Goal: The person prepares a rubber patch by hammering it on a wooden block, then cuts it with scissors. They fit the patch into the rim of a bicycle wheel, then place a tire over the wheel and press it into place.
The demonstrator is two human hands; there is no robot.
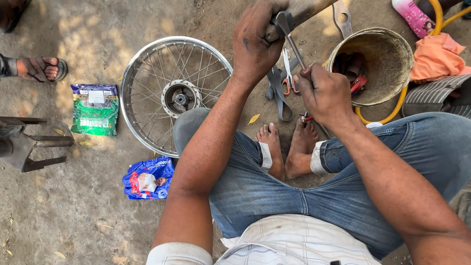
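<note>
Bare, dusty ground (88, 206) dappled with sun and shade fills the frame, seen from above past a seated person's jeans-clad knees and bare feet. At top centre the left hand (255, 41) is clenched around a thick dull metal bar (301, 11) that runs off the upper edge, with the head of a thin metal tool (290, 37) pinned against it. That tool slants down and to the right to the right hand (324, 93), which is closed over its lower end just right of centre; what lies inside that fist cannot be made out. The two hands are near each other but apart, joined only by the tool. Under them on the ground lie red-handled scissors (288, 78) and a grey strap (277, 93). A spoked wheel rim (174, 95) with its hub lies flat at centre left, its lower right edge tucked under the left knee. Left of it sits a green packet (95, 109), and below it a blue packet (148, 179). At upper right stands a worn metal bucket (375, 64) with small parts inside, ringed by a yellow hose (397, 105), with an orange cloth (434, 56) beside it. Another person's sandalled foot (41, 68) shows at upper left.
</note>
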